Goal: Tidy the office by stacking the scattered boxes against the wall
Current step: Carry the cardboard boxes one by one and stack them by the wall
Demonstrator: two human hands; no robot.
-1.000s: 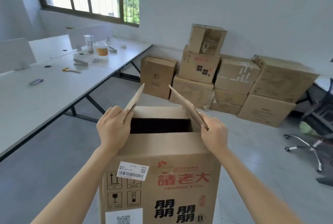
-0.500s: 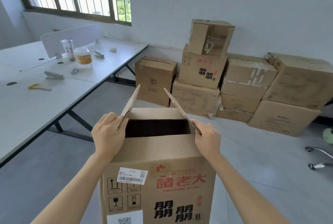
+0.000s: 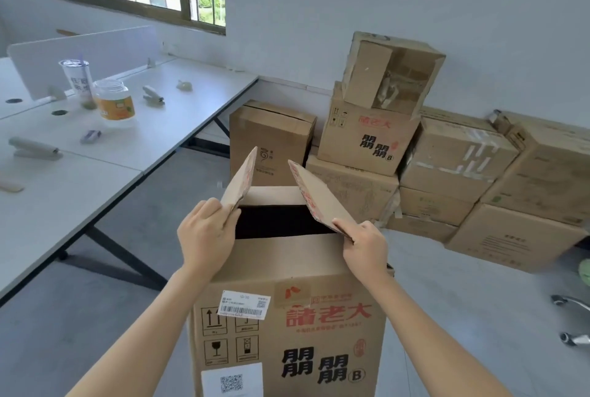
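I carry a tall brown cardboard box [image 3: 287, 316] with red and black print and a barcode label in front of me. Its top is open and dark inside. My left hand [image 3: 204, 237] grips the base of the raised left flap [image 3: 241, 181]. My right hand [image 3: 364, 245] pinches the base of the raised right flap [image 3: 316, 195]. Ahead, a stack of brown boxes [image 3: 376, 141] stands against the white wall, with a small torn box [image 3: 389, 72] on top and a single box [image 3: 271, 141] at its left end.
A long white desk [image 3: 95, 173] with black legs runs along the left, holding a cup, a jar [image 3: 113, 102], staplers and a divider panel. Chair wheels [image 3: 571, 304] show at the right edge. Grey floor lies between me and the stack.
The stack against the wall has grown larger and shifted in view as I moved closer with the box. My hands keep the same hold on the flaps.
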